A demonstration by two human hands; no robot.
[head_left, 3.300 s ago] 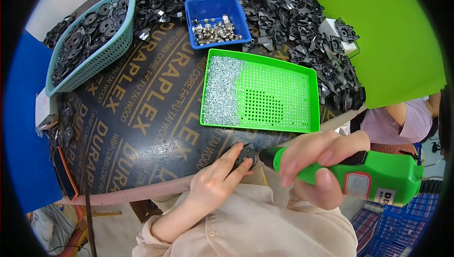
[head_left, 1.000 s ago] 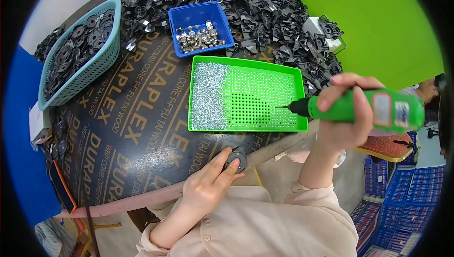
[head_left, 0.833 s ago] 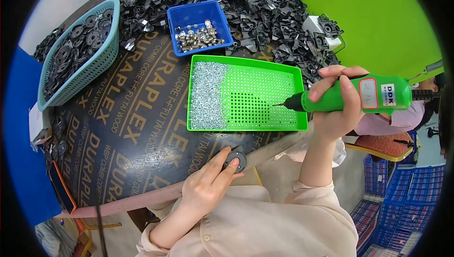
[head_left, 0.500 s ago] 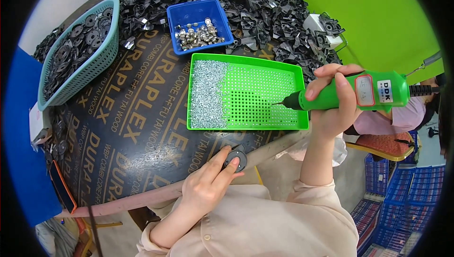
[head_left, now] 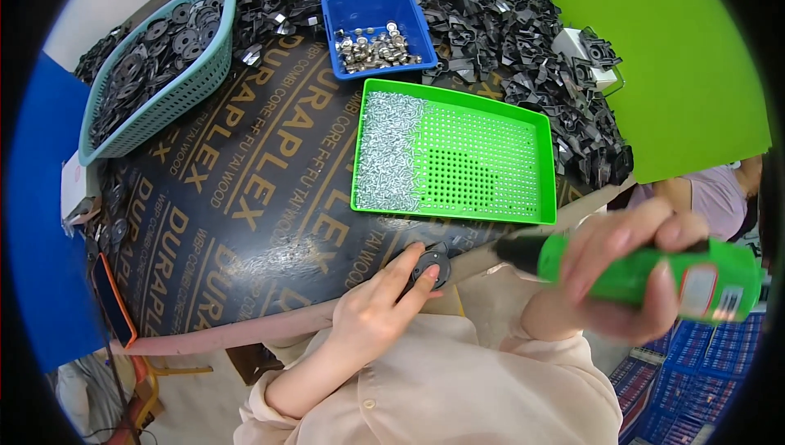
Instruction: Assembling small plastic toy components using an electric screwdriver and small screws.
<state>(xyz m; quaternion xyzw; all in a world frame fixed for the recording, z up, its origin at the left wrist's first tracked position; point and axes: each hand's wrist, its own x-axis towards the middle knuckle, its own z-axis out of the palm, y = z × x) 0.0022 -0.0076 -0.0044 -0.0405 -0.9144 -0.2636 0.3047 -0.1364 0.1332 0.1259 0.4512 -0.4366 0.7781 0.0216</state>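
Fingers (head_left: 403, 263) of the left hand (head_left: 370, 316) grip a round black part (head_left: 435, 264) at the near edge of the counter (head_left: 278, 244), one fingertip lying across its upper face and another against its side. To the right, well clear of that part, the right hand (head_left: 625, 269) is wrapped round a green power screwdriver (head_left: 621, 283), its black nose pointing left over the counter's edge; hand and tool are blurred, so the bit cannot be made out. Just beyond the left hand sits a shallow green tray (head_left: 491, 146) with a perforated floor, small silvery screws (head_left: 388, 150) heaped along its left side. Behind it stands a blue bin (head_left: 366, 10) partly filled with shiny metal pieces (head_left: 378, 51). A turquoise basket (head_left: 176, 95) of black discs (head_left: 155, 44) stands at the far left, with an orange-edged dark slab (head_left: 113, 302) nearer the person. Black angular parts (head_left: 499, 28) are piled across the back and down the right side, next to a green panel (head_left: 662, 60). Past the right edge, a co-worker's lilac sleeve (head_left: 715, 204) shows.
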